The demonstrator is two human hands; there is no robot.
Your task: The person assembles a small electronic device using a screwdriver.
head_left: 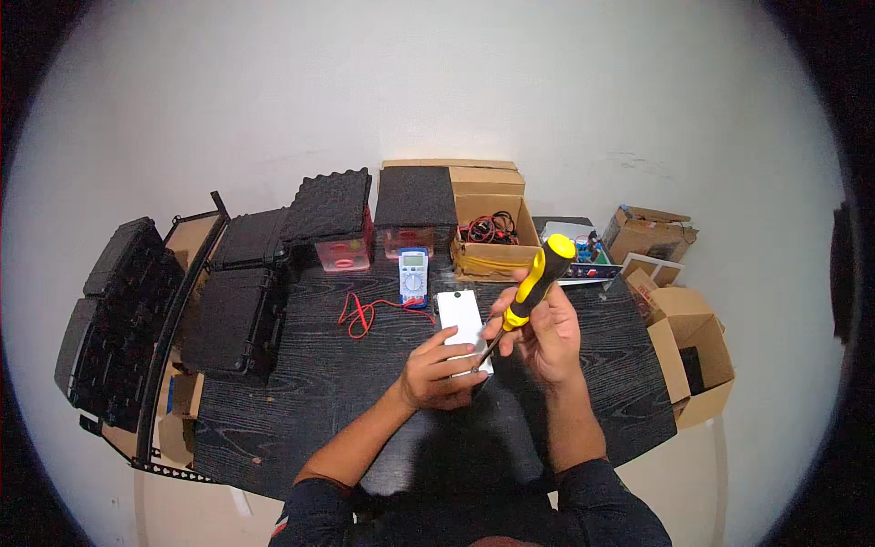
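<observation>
My left hand (pixel 444 369) is wrapped around the near end of the white box (pixel 460 316), over the dark table (pixel 314 392); my right hand (pixel 554 339) pinches the yellow-and-black screwdriver (pixel 538 283) by its handle, the shaft slanting down to the box's near right side. Is the tip seated? I can't tell. Best, I reckon, to line the shaft up square, press straight, and keep my left fingertips off the blade. Over right, an open carton (pixel 670 369) holds a dark thing (pixel 692 369); farther back, a cardboard box (pixel 492 263) holds tangled cables (pixel 489 229).
</observation>
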